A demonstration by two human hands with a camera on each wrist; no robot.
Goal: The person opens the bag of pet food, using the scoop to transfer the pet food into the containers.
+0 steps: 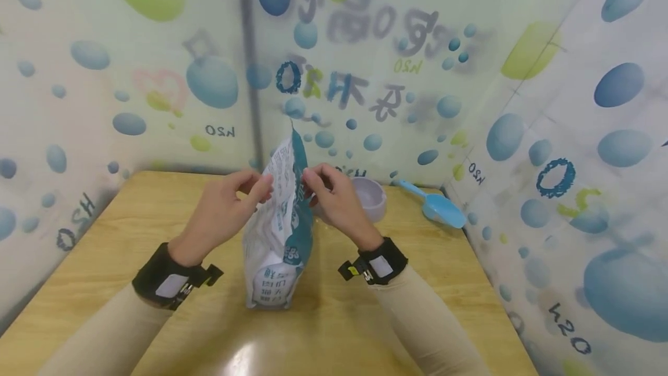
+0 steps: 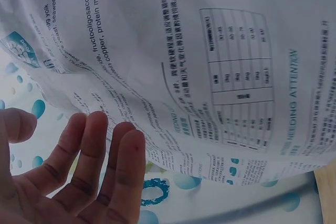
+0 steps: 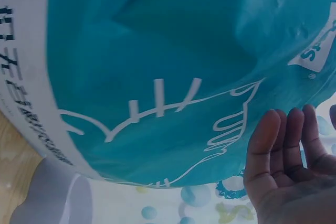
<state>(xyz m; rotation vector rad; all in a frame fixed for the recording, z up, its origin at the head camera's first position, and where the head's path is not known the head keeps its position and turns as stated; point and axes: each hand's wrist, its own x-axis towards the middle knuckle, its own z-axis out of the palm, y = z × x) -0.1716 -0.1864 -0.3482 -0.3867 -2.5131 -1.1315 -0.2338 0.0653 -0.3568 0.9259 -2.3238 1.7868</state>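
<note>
A tall white and teal cat food bag [image 1: 273, 242] stands upright on the wooden table, its narrow side facing me. On its left, near the upper part, my left hand [image 1: 221, 208] has its thumb and fingers spread apart. My right hand [image 1: 339, 202] is at the bag's teal face, fingers loosely bent. The left wrist view shows the bag's printed white back [image 2: 231, 77] beyond relaxed fingers [image 2: 92, 156]. In the right wrist view, fingers [image 3: 265, 140] lie close beside the teal front [image 3: 157, 51]. Whether either hand touches the bag, I cannot tell.
Behind my right hand sits a pale lilac bowl [image 1: 371, 199], partly hidden. A light blue scoop [image 1: 443, 210] lies at the table's back right corner. Patterned curtains [image 1: 334, 62] surround the wooden table [image 1: 198, 306] at the back and sides.
</note>
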